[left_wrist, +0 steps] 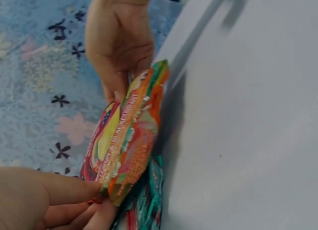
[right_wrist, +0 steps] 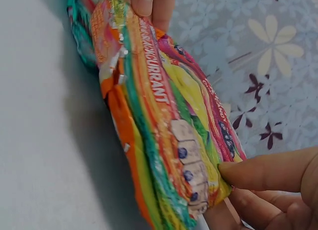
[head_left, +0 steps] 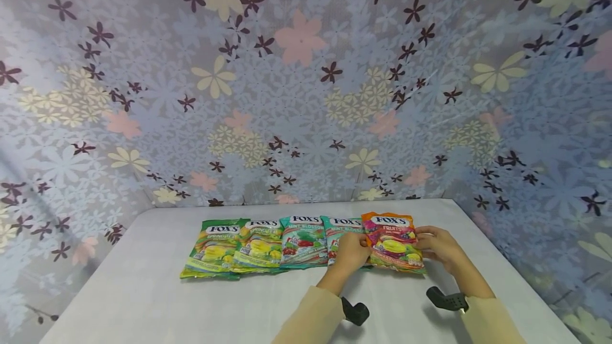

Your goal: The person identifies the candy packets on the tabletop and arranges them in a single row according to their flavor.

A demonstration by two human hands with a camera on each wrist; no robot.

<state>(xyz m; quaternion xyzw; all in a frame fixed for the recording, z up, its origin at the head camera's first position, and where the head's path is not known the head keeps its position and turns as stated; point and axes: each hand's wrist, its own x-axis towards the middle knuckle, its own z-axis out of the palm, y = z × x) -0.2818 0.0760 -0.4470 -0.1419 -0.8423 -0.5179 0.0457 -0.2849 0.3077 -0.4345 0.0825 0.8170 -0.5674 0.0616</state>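
An orange and magenta Fox's Fruits candy bag (head_left: 393,243) is held between both hands at the right end of a row of bags. My left hand (head_left: 352,251) pinches its left edge, thumb on the front. At the opposite edge my right hand (head_left: 441,248) pinches it between thumb and fingers; the right wrist view shows this thumb (right_wrist: 268,173) on the front. In the left wrist view the candy bag (left_wrist: 126,135) is tilted, with a teal bag (left_wrist: 149,195) beneath its near end. A teal Mint Blossom bag (head_left: 333,227) is partly hidden behind my left hand.
Left of the hands lie another Mint Blossom bag (head_left: 302,243) and two green-yellow Spring Tea bags (head_left: 260,243), (head_left: 215,251), edges overlapping. All rest on a white-covered table (head_left: 201,312). A flowered cloth (head_left: 306,94) rises behind the table and along its sides.
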